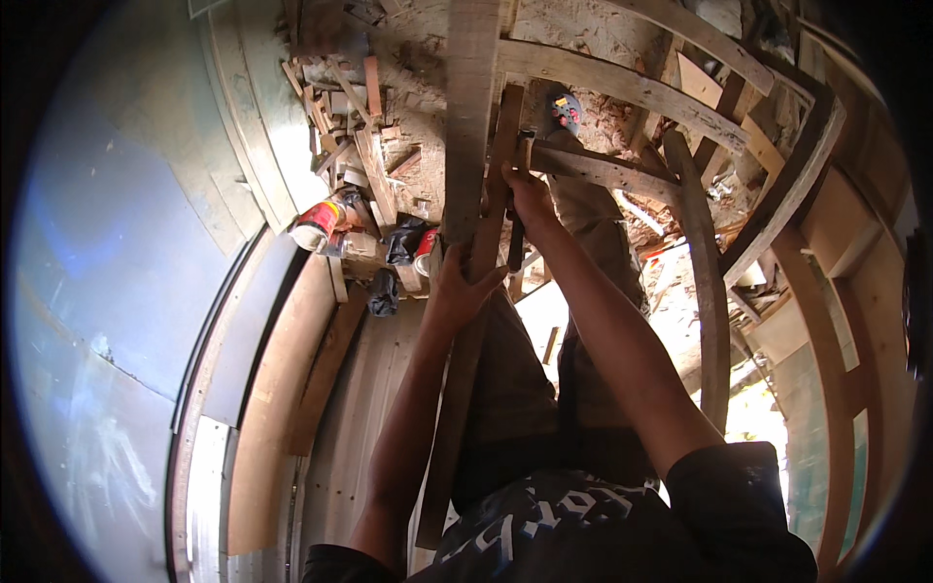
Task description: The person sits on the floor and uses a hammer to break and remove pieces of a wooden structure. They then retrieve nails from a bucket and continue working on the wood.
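A long narrow wooden batten [501, 146] runs lengthwise in front of me, from the upper middle down past my left side. My left hand [457, 290] is closed around it, thumb stretched across its face. Higher up, my right hand [531, 199] is wrapped around what looks like a hammer [516, 248], its dark handle end below the fist and its head above, close beside the batten. A thicker wooden post [471, 126] stands just left of the batten's upper part. A wooden crosspiece [607, 173] extends rightward from near the hammer's head.
Wood offcuts [364, 146] litter the ground at upper left, near a red can [316, 225] and black plastic bags [406, 240]. Bluish sheet panels [126, 253] line the left. Curved-looking timber beams [632, 83] frame the right. My shod foot [564, 112] is beyond the crosspiece.
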The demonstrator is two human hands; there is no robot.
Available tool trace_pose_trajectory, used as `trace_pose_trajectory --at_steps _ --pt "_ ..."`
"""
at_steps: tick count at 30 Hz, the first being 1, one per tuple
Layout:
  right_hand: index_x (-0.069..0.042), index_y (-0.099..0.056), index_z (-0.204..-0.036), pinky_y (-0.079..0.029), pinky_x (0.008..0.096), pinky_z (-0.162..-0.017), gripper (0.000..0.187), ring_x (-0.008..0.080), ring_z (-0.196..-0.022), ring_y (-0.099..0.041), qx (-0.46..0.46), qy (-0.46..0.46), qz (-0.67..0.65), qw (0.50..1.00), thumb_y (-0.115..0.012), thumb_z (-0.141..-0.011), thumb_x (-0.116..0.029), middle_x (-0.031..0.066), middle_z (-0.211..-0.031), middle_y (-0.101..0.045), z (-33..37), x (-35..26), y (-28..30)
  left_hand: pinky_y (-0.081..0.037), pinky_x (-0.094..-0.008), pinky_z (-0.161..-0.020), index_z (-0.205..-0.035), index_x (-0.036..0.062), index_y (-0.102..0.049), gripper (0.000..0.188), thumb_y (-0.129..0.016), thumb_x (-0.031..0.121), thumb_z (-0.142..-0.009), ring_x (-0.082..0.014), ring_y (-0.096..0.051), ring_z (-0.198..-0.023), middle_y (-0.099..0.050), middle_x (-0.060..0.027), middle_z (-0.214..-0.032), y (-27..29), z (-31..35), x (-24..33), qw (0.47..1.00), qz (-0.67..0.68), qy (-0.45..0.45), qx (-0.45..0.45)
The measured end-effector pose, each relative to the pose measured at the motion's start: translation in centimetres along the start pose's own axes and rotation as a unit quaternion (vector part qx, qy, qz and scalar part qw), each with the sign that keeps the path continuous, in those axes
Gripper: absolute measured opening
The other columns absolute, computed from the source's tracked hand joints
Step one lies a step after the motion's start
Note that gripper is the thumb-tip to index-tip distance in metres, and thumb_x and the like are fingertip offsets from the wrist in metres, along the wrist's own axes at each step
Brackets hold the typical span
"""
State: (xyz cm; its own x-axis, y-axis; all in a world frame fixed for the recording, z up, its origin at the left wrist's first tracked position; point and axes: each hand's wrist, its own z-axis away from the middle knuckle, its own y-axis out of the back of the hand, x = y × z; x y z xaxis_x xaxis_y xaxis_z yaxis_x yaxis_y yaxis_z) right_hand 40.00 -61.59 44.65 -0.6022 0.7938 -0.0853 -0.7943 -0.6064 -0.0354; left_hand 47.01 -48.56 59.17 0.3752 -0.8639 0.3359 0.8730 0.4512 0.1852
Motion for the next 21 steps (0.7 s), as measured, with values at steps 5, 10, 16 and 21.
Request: trace_pose_trajectory --at_steps 5,10,16,21 --pt "-0.005 -0.063 -0.094 -0.044 0.0368 -0.064 0.045 0.0208 -0.068 -0.056 0.008 0.067 0.068 0.995 -0.057 -0.094 -0.05 0.0065 -0.075 -0.058 -2.1 1.6 -0.1 -0.051 -0.0372 -0.094 -0.138 -0.0051 -0.043 0.074 -0.081 0.028 -0.083 -0.0261 -0.062 -0.113 -0.061 -0.0209 -0.124 0.4 -1.0 0.1 0.999 -0.009 0.023 -0.035" --pt "-0.003 -0.065 -0.097 -0.045 0.0373 -0.068 0.049 0.0226 -0.074 -0.057 0.042 0.145 0.145 0.978 -0.057 -0.094 -0.051 0.0092 -0.08 -0.061 -3.4 2.7 -0.2 -0.049 -0.0382 -0.096 -0.142 -0.0049 -0.04 0.079 -0.08 0.03 -0.083 -0.0275 -0.06 -0.116 -0.059 -0.0223 -0.127 0.4 -1.0 0.4 0.998 -0.062 0.018 -0.025" --pt "-0.006 -0.065 -0.09 -0.044 0.0319 -0.056 0.044 0.0125 -0.059 -0.055 0.018 0.086 0.02 0.996 -0.063 -0.093 -0.051 -0.0004 -0.068 -0.058 -1.5 2.0 -0.5 -0.05 -0.038 -0.095 -0.14 -0.0052 -0.042 0.078 -0.082 0.027 -0.081 -0.0253 -0.059 -0.115 -0.06 -0.0204 -0.125 0.1 -0.8 0.7 0.999 -0.033 0.022 -0.008" --pt "-0.006 -0.066 -0.092 -0.044 0.0319 -0.056 0.043 0.0127 -0.06 -0.056 -0.014 0.105 0.061 0.992 -0.063 -0.094 -0.049 -0.0009 -0.071 -0.059 -3.3 3.0 0.8 -0.051 -0.0352 -0.091 -0.136 -0.0041 -0.045 0.074 -0.085 0.021 -0.079 -0.0203 -0.059 -0.11 -0.061 -0.0162 -0.121 -0.1 -1.2 -0.8 1.0 0.026 -0.008 -0.011"
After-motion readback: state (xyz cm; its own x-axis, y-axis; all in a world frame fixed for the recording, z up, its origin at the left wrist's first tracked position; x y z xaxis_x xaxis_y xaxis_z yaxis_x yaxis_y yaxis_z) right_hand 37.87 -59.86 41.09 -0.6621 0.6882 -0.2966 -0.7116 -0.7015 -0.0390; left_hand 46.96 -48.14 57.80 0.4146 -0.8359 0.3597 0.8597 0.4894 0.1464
